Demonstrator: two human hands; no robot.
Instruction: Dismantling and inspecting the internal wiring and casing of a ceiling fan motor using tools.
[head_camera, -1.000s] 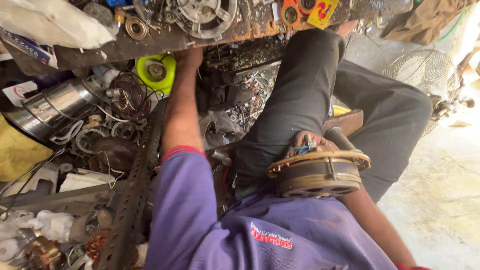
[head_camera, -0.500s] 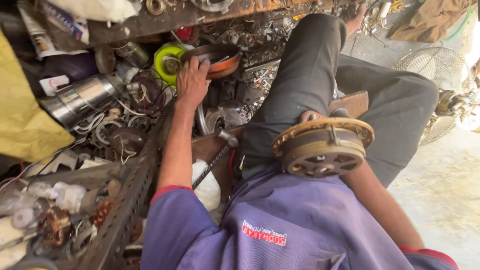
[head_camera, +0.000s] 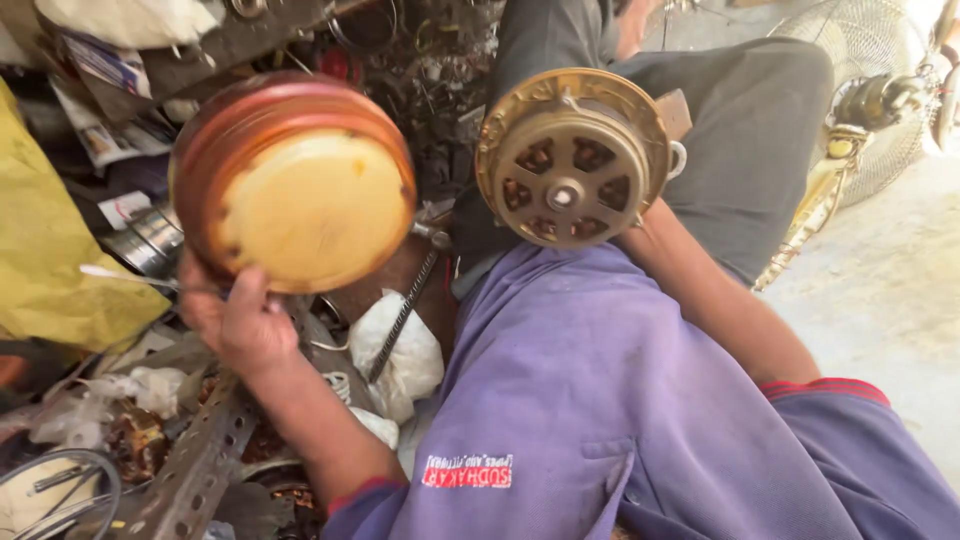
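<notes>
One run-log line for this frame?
left hand: holds round orange cover | right hand: hidden behind brass motor housing | screwdriver: lying between

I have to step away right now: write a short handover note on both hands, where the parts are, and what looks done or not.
Left hand: holds up the round reddish-brown cover, its pale flat face toward the camera.
Right hand: hidden behind the brass-coloured fan motor, which the right forearm reaches; the grip itself cannot be seen.
Motor sits over the lap, spoked face and shaft toward the camera.
Done: cover and motor are both in hand, side by side.
Not done: they are apart, not joined.
Nearby: a fan guard on the right, cluttered parts on the left.
</notes>
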